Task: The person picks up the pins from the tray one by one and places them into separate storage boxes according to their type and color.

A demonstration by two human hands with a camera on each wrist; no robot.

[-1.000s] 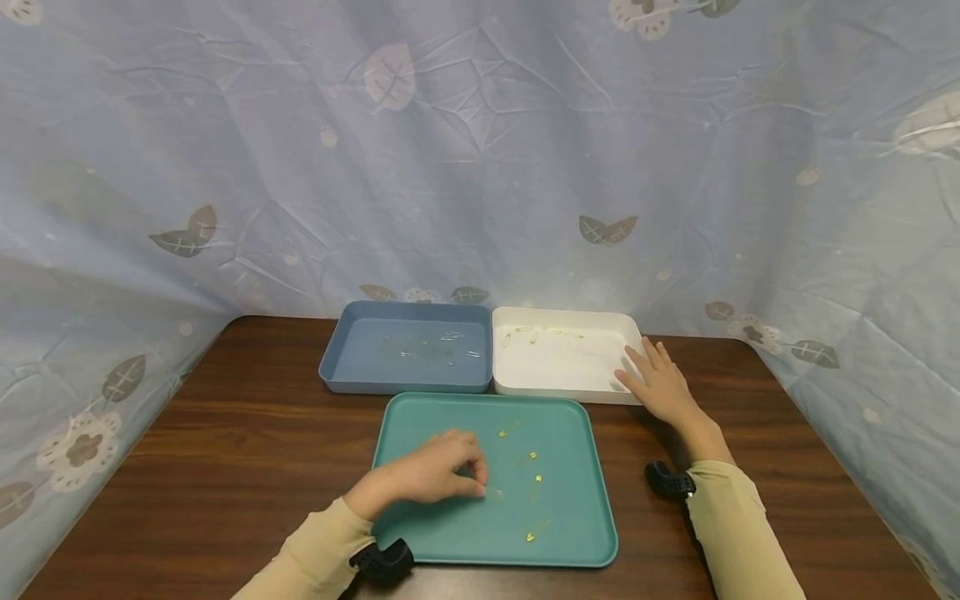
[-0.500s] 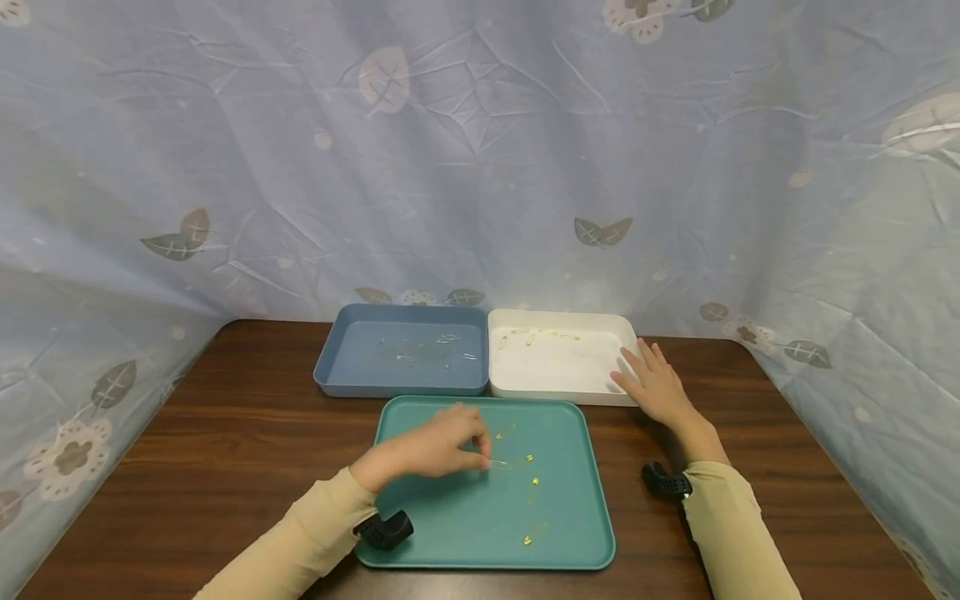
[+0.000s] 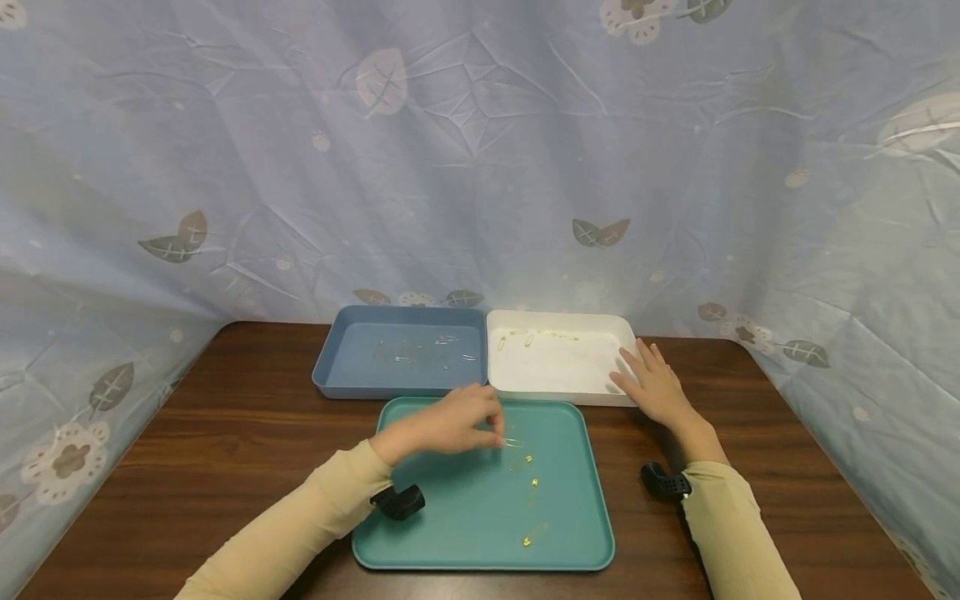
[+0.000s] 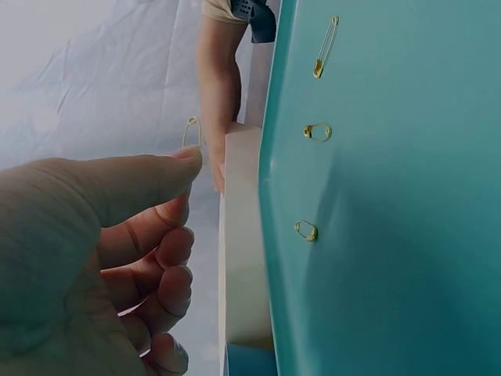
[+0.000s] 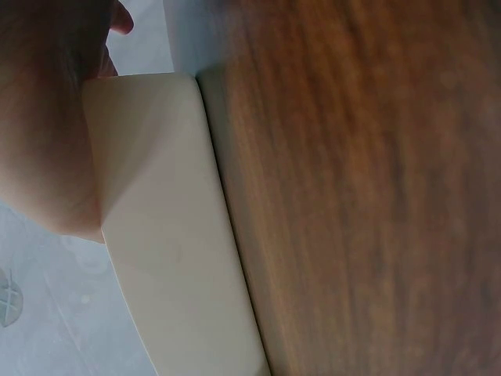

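Observation:
My left hand (image 3: 461, 421) is over the upper part of the teal tray (image 3: 450, 533), its thumb and index finger pinching a thin gold-coloured safety pin (image 4: 192, 120) by one end. The pin's loop sticks out past the fingertips. Below it on the tray lie several gold safety pins, one (image 3: 527, 542) near the front and another (image 4: 317, 131) in the middle. My right hand (image 3: 660, 392) rests on the right rim of the white tray (image 3: 562, 387), fingers spread. In the right wrist view its fingers are mostly hidden behind that tray's wall.
The white tray holds several gold safety pins (image 3: 528, 341) toward its back left. Left of it stands a blue tray (image 3: 352, 367) with several silver-coloured pins (image 3: 446, 339). Both trays sit behind the teal one on a dark wooden table (image 3: 225, 467), with a patterned curtain (image 3: 480, 167) behind.
My left hand has lifted the safety pin from the teal tray and moved it away from me and to the right. The right hand stays at the white tray.

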